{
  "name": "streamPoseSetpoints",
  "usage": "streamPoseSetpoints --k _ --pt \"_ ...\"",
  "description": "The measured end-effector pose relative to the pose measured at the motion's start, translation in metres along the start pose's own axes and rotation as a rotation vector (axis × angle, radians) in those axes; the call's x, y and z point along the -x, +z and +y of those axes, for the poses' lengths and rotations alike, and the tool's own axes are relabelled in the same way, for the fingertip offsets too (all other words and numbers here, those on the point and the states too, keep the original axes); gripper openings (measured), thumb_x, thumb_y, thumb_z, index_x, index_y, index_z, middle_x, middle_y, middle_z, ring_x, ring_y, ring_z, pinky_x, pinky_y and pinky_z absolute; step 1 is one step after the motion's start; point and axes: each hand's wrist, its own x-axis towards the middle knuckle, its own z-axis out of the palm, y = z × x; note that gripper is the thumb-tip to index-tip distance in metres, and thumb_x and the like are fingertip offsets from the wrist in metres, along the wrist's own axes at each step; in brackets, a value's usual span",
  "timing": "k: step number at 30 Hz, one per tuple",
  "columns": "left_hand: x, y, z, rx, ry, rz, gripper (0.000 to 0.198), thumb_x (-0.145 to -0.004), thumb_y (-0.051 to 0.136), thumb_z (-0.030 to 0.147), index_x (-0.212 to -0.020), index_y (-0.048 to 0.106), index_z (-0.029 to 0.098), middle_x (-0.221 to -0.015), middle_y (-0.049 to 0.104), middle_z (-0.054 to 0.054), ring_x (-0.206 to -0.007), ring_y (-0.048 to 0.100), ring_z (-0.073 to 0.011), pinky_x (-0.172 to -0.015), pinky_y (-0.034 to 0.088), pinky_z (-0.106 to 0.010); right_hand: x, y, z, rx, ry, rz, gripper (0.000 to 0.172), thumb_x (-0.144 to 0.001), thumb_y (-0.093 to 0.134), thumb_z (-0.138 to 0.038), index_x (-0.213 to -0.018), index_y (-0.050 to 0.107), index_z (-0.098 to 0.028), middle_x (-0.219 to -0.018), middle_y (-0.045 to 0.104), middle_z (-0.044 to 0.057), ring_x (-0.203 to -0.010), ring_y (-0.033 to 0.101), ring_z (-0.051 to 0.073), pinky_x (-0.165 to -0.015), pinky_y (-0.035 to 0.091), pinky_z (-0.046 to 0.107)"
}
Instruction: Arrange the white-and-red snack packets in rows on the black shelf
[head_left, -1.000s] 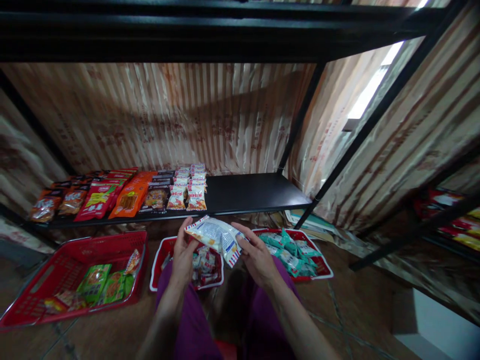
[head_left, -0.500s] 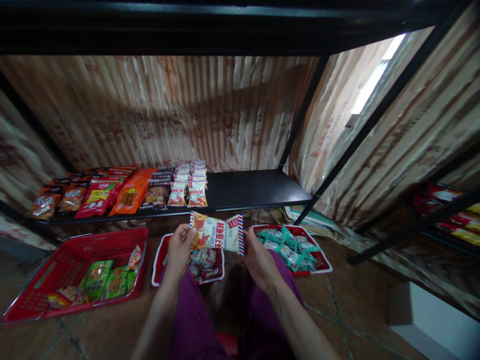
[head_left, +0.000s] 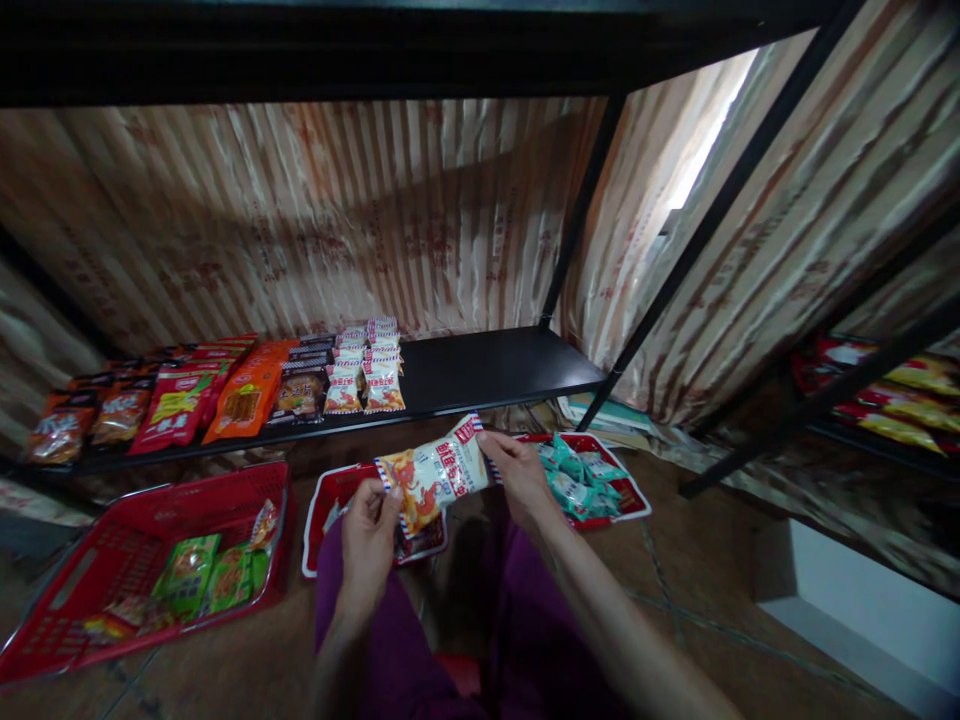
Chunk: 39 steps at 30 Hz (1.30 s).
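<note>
A white-and-yellow snack bag (head_left: 435, 472) with red lettering and striped ends is stretched between my two hands above my knees. My left hand (head_left: 369, 530) pinches its lower left end. The upper right end is gripped by my right hand (head_left: 517, 475), thumb on top. Below the bag stands a small red basket (head_left: 315, 520) with a white rim, its packets mostly hidden by the bag and my hand. Matching snack bags (head_left: 383, 380) stand in rows on the black shelf (head_left: 487, 370) in front of me.
Brown snack packs (head_left: 300, 392), orange packs (head_left: 247, 395) and red packs (head_left: 174, 405) line the shelf's left part. On the floor are a large red basket (head_left: 82, 560) with green packets and a right-hand basket (head_left: 637, 500) with teal packets (head_left: 581, 480). A black shelf post (head_left: 637, 330) rises at right.
The snack bag has tilted, its right end rising and its left end dropping. My right hand has shifted upward and my left hand slightly down. The whole view has moved a little.
</note>
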Motion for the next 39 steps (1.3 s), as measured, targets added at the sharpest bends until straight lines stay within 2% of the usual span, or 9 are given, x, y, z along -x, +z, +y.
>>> streamPoseSetpoints --k 4,8,12,16,18,23,29,32,39 --pt "0.021 0.006 -0.021 0.057 -0.053 -0.002 0.03 -0.07 0.068 0.044 -0.074 0.054 0.018 -0.073 0.066 -0.001 -0.067 0.062 -0.0151 -0.061 0.05 -0.026 -0.012 0.004 -0.005 0.102 -0.069 -0.007 0.031 -0.059 0.071 -0.046 -0.068 0.073 -0.016 -0.058 0.066 0.0 -0.053 0.053 0.014 -0.05 0.039 0.025" --pt "0.033 0.008 -0.03 0.083 -0.129 -0.003 0.035 -0.066 0.072 0.046 -0.08 0.06 0.016 -0.078 0.068 -0.003 -0.072 0.064 -0.0179 -0.066 0.051 -0.028 -0.018 0.007 -0.007 0.21 -0.06 -0.124 0.031 -0.063 0.067 -0.044 -0.069 0.072 -0.014 -0.055 0.061 -0.001 -0.048 0.048 0.011 -0.046 0.034 0.022" --pt "0.038 0.002 -0.032 0.085 -0.166 -0.099 0.036 -0.07 0.071 0.042 -0.093 0.064 0.015 -0.091 0.07 -0.008 -0.081 0.065 -0.0199 -0.073 0.051 -0.03 -0.022 0.01 -0.02 0.28 -0.035 -0.283 0.03 -0.065 0.066 -0.044 -0.067 0.07 -0.014 -0.053 0.06 -0.002 -0.046 0.046 0.01 -0.045 0.033 0.022" --pt "0.043 -0.006 -0.033 0.088 -0.141 -0.186 0.038 -0.075 0.066 0.04 -0.102 0.063 0.014 -0.098 0.069 -0.01 -0.086 0.064 -0.022 -0.075 0.051 -0.031 -0.022 0.013 -0.04 0.352 -0.08 -0.415 0.029 -0.066 0.065 -0.043 -0.064 0.069 -0.015 -0.052 0.057 -0.004 -0.046 0.044 0.008 -0.045 0.032 0.021" --pt "0.046 -0.01 -0.03 0.103 -0.137 -0.196 0.04 -0.077 0.063 0.043 -0.105 0.062 0.014 -0.099 0.069 -0.011 -0.086 0.065 -0.0232 -0.072 0.051 -0.031 -0.021 0.014 -0.049 0.385 -0.101 -0.431 0.029 -0.067 0.064 -0.043 -0.066 0.069 -0.014 -0.052 0.057 -0.004 -0.047 0.044 0.008 -0.046 0.032 0.021" --pt "0.041 -0.017 -0.011 0.074 -0.081 -0.043 0.034 -0.077 0.059 0.049 -0.088 0.066 0.017 -0.094 0.069 -0.008 -0.087 0.064 -0.0226 -0.074 0.051 -0.031 -0.019 0.02 -0.058 0.5 -0.121 -0.505 0.027 -0.068 0.062 -0.039 -0.068 0.071 -0.013 -0.053 0.056 -0.003 -0.048 0.042 0.008 -0.046 0.03 0.02" --pt "0.021 -0.012 0.012 -0.091 -0.075 -0.112 0.04 -0.072 0.064 0.05 -0.093 0.066 0.016 -0.091 0.069 -0.008 -0.081 0.064 -0.02 -0.07 0.05 -0.028 -0.016 0.029 -0.057 0.64 -0.214 -0.688 0.025 -0.072 0.058 -0.033 -0.069 0.073 -0.014 -0.055 0.058 -0.003 -0.051 0.042 0.008 -0.047 0.03 0.02" --pt "0.011 -0.004 0.018 -0.085 -0.061 -0.114 0.041 -0.072 0.065 0.049 -0.097 0.065 0.017 -0.09 0.069 -0.007 -0.081 0.064 -0.0195 -0.071 0.049 -0.028 -0.014 0.032 -0.059 0.691 -0.251 -0.724 0.025 -0.073 0.057 -0.033 -0.068 0.073 -0.014 -0.056 0.058 -0.003 -0.052 0.043 0.009 -0.048 0.032 0.019" --pt "0.003 0.011 0.024 -0.019 -0.05 -0.147 0.031 -0.072 0.066 0.043 -0.09 0.064 0.017 -0.087 0.07 -0.005 -0.082 0.064 -0.0184 -0.075 0.049 -0.028 -0.014 0.035 -0.061 0.781 -0.268 -0.806 0.026 -0.074 0.054 -0.031 -0.068 0.072 -0.014 -0.055 0.057 -0.003 -0.052 0.044 0.009 -0.047 0.031 0.019"
